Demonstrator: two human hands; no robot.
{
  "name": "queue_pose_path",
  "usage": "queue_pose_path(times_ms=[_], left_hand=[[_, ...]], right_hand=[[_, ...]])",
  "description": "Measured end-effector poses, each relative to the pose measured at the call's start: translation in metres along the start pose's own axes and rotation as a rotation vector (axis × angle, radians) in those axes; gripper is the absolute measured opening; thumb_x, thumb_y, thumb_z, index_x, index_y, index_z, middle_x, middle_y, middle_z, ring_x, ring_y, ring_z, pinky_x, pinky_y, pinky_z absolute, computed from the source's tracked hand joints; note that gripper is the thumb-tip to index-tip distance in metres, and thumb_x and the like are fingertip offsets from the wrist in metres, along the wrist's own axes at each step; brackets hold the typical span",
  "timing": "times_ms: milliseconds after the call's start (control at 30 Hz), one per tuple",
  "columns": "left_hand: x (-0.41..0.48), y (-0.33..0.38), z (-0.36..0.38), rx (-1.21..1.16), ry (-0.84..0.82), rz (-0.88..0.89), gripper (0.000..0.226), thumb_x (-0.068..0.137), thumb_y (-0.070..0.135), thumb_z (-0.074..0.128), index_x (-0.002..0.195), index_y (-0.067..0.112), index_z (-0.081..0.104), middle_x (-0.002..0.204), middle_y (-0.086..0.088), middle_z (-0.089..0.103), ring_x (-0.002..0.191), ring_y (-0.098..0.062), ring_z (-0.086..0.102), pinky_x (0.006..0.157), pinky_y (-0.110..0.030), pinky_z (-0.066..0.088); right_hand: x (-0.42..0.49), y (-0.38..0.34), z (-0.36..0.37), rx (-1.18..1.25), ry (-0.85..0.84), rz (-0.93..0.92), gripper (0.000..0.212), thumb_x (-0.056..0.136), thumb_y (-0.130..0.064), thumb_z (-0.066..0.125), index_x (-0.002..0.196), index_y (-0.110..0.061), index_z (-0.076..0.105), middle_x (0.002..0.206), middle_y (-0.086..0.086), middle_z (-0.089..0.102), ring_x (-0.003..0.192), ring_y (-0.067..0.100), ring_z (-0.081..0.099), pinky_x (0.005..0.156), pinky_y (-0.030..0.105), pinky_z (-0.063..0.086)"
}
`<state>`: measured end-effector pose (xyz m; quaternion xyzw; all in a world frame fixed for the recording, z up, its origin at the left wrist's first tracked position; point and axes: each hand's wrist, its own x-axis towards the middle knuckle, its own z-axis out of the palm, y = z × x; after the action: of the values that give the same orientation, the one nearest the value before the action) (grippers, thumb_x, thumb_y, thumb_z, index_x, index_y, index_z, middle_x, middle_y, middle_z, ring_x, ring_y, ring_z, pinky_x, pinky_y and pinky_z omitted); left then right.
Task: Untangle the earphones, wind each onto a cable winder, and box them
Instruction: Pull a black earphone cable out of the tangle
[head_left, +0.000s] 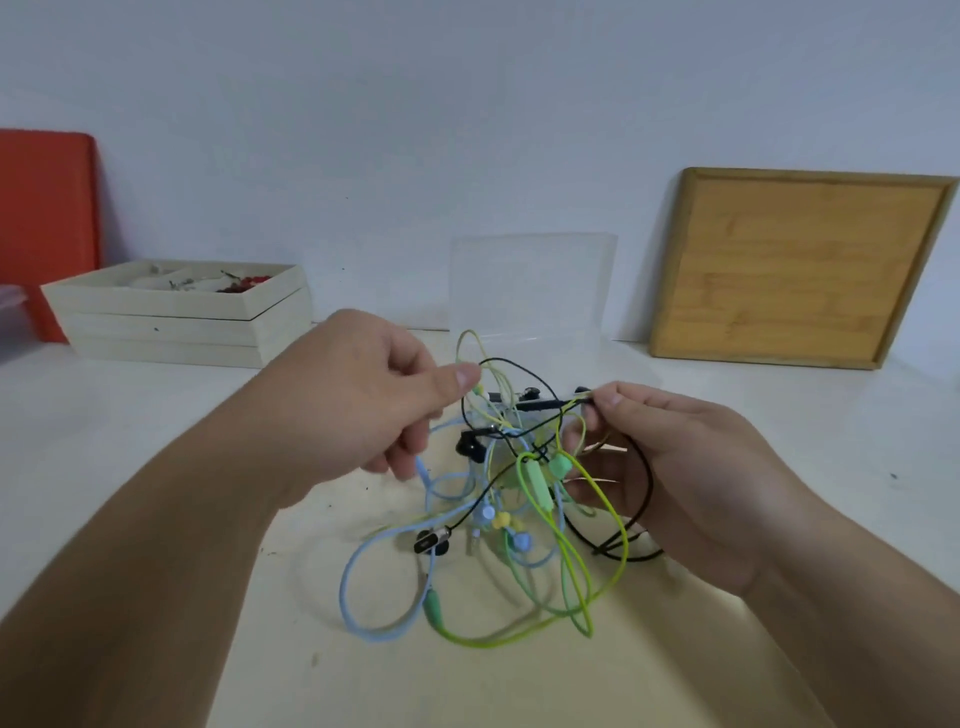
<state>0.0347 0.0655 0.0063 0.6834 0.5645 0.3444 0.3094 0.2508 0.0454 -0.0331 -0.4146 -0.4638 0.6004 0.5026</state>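
earphones (498, 493): blue, green, yellow and black cables in one knot, held up just in front of the box (530, 286), lower loops hanging toward the tabletop (156, 415)
left hand (358, 395): fingers pinch a pale yellow cable at the knot's top, front-left of the box
right hand (675, 478): fingers pinch a cable end, black loops through the curled palm, front-right of the box
done: no pair freed yet, by the look
left: untangling, winding, boxing; no winder that I can make out
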Motion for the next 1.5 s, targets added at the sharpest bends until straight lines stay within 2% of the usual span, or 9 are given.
queue_pose_path(times_ms=[100,300,400,567,733,1100,1267,1367,1500], left_hand=[[-0.006,0.003,0.004,0.016,-0.192,-0.141,0.042,0.078,0.048,0.074,0.077,0.007,0.072,0.069,-0.006,0.075,0.061,-0.019,0.074,0.054,-0.028,0.056],[0.002,-0.007,0.017,-0.069,-0.12,-0.176,0.026,0.085,0.036,0.073,0.096,0.013,0.07,0.087,-0.013,0.077,0.073,-0.02,0.075,0.064,-0.03,0.057],[0.004,-0.009,0.02,-0.118,-0.151,-0.174,0.01,0.09,0.014,0.065,0.095,0.011,0.074,0.083,-0.014,0.075,0.064,-0.015,0.068,0.062,-0.025,0.055],[0.004,-0.008,0.024,-0.184,-0.135,-0.171,0.028,0.088,-0.007,0.05,0.084,0.004,0.076,0.067,-0.009,0.066,0.058,-0.014,0.061,0.056,-0.019,0.053],[0.003,-0.004,0.024,-0.326,-0.041,-0.177,0.021,0.092,-0.005,0.057,0.084,0.004,0.075,0.08,-0.02,0.075,0.062,-0.017,0.07,0.062,-0.025,0.062],[0.002,0.006,0.016,-0.517,-0.07,-0.15,0.014,0.094,0.005,0.06,0.087,0.005,0.072,0.082,-0.007,0.076,0.074,-0.02,0.073,0.069,-0.031,0.062],[0.005,0.003,0.014,-0.541,-0.071,-0.106,0.013,0.093,0.004,0.06,0.087,0.008,0.071,0.061,-0.002,0.063,0.065,-0.017,0.064,0.081,-0.037,0.058],[0.006,-0.001,0.017,-0.373,-0.057,-0.009,0.01,0.087,0.007,0.069,0.083,0.015,0.071,0.062,-0.001,0.051,0.06,-0.015,0.053,0.071,-0.033,0.049],[0.005,-0.006,0.018,-0.17,-0.06,0.163,0.031,0.072,0.001,0.081,0.088,0.025,0.069,0.06,0.01,0.029,0.059,-0.018,0.028,0.061,-0.03,0.026]], right_hand=[[0.0,0.0,0.002,0.047,-0.01,0.027,0.029,0.103,-0.017,0.044,0.077,-0.006,0.054,0.074,0.013,0.061,0.061,0.026,0.058,0.064,0.036,0.056],[-0.002,-0.001,0.006,0.056,-0.045,0.038,0.033,0.103,-0.014,0.041,0.072,-0.007,0.048,0.074,0.015,0.062,0.065,0.03,0.061,0.069,0.041,0.055],[-0.002,-0.001,0.006,0.045,-0.052,0.04,0.034,0.102,-0.014,0.041,0.069,-0.007,0.047,0.074,0.016,0.062,0.065,0.031,0.058,0.068,0.039,0.056],[-0.001,-0.001,0.004,0.039,-0.053,0.042,0.033,0.102,-0.014,0.04,0.07,-0.007,0.046,0.073,0.015,0.062,0.062,0.028,0.057,0.065,0.036,0.057],[0.001,0.0,0.003,0.031,-0.014,0.042,0.032,0.103,-0.014,0.041,0.072,-0.007,0.047,0.073,0.015,0.061,0.061,0.028,0.058,0.067,0.039,0.056],[0.002,0.0,0.002,0.042,0.023,0.035,0.031,0.103,-0.015,0.042,0.074,-0.007,0.048,0.073,0.015,0.06,0.061,0.025,0.057,0.07,0.04,0.056],[0.002,0.0,0.002,0.041,0.02,0.016,0.029,0.104,-0.015,0.042,0.077,-0.006,0.048,0.072,0.013,0.061,0.063,0.026,0.057,0.076,0.044,0.054],[0.002,0.0,0.002,0.029,0.018,0.009,0.028,0.103,-0.016,0.043,0.078,-0.006,0.051,0.073,0.014,0.061,0.066,0.029,0.057,0.074,0.042,0.055],[0.003,0.001,-0.001,-0.06,0.06,-0.013,0.029,0.103,-0.018,0.046,0.079,-0.006,0.057,0.073,0.013,0.06,0.057,0.023,0.057,0.06,0.033,0.053]])
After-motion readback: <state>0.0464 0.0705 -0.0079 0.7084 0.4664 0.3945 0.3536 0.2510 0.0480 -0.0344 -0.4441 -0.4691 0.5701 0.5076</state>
